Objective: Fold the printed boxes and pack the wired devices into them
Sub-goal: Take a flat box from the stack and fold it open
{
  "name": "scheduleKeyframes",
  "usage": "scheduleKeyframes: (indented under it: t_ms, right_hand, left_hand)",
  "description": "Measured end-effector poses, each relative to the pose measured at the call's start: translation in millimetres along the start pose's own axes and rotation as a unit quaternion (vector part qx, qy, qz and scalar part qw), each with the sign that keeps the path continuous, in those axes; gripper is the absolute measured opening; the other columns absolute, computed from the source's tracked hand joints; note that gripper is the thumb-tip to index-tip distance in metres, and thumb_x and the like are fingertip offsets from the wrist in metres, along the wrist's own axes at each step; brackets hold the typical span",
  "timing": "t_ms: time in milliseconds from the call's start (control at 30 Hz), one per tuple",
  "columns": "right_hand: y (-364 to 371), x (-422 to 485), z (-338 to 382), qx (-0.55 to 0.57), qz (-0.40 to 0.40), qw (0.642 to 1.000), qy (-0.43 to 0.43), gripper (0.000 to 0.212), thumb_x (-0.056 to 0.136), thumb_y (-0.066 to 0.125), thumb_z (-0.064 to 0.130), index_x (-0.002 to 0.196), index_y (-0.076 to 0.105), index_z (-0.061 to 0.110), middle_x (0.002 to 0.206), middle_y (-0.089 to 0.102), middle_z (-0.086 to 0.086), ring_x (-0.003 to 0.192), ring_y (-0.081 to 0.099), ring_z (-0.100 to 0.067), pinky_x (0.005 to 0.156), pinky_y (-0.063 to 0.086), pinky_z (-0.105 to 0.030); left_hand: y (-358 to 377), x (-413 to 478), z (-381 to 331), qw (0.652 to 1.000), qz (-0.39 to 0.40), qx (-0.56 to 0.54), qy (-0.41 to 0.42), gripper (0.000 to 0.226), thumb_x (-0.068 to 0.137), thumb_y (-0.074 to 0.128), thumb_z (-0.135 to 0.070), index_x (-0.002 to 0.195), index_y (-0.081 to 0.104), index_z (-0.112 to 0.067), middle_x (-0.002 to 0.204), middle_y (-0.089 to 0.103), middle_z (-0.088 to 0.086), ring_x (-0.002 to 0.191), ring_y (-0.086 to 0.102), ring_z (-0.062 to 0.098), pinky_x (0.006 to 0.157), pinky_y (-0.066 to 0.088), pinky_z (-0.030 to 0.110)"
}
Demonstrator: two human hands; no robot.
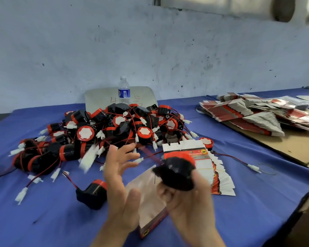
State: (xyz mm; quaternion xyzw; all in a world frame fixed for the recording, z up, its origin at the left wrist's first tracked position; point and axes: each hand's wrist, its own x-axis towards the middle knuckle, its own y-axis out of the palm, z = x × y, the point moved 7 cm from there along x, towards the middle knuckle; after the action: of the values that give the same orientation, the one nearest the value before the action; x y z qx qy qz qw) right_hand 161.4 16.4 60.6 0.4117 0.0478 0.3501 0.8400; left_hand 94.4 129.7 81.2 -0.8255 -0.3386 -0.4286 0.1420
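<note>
My right hand [189, 196] grips a black round wired device [175, 172] above a half-folded printed cardboard box [148, 202]; my left hand [119, 177] hovers open-fingered beside it. Behind lie the tangled pile of red-and-black devices [114, 129], a fanned stack of flat red-and-white boxes [219, 175] and a clear plastic water bottle [124, 90].

Table [257, 220] under blue cloth. Heap of black-red wired devices [114, 129] at centre toward far edge; water bottle [124, 90] behind it. Flat printed boxes [216, 168] right of centre. Cardboard sheet [296, 145] along right edge carries larger stack [257, 113]. One device [93, 193] alone near front.
</note>
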Motion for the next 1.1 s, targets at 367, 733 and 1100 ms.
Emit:
scheduleKeyframes:
  t_ms: [367,733,1100]
  right_hand:
    - [-51.8,-23.8,69.9,-0.390,-0.253,0.838,-0.285,0.035,0.067,0.071,0.038,0.097,0.057,0.046,0.093,0.066,0.016,0.082,0.062,0.002,0.069,0.048,-0.014]
    - [12.5,-34.4,17.4,-0.699,-0.131,0.596,-0.373,0.045,0.065,0.057,0.046,0.105,0.048,0.028,0.094,0.067,0.008,0.074,0.057,-0.009,0.046,0.041,-0.009]
    - [-24.5,-7.1,-4.8,-0.716,-0.053,0.677,-0.162,0.014,0.092,0.061,0.037,0.100,0.072,0.032,0.108,0.067,0.019,0.090,0.064,-0.006,0.078,0.051,-0.026]
  left_hand:
    - [37.9,-31.3,52.7,0.961,0.220,0.095,-0.139,0.119,0.052,0.081,-0.056,0.142,0.004,-0.061,0.145,0.030,-0.031,0.130,0.034,-0.012,0.092,0.032,0.000]
    - [37.9,-34.9,52.4,0.938,0.303,0.120,-0.121,0.113,0.071,0.075,-0.048,0.142,-0.012,-0.058,0.138,0.026,-0.043,0.120,0.044,-0.015,0.093,0.034,0.001]
    - [33.4,-41.1,62.0,0.943,0.273,0.086,-0.169,0.116,0.066,0.078,-0.042,0.140,-0.008,-0.065,0.132,0.035,-0.042,0.111,0.055,-0.011,0.084,0.041,0.002]
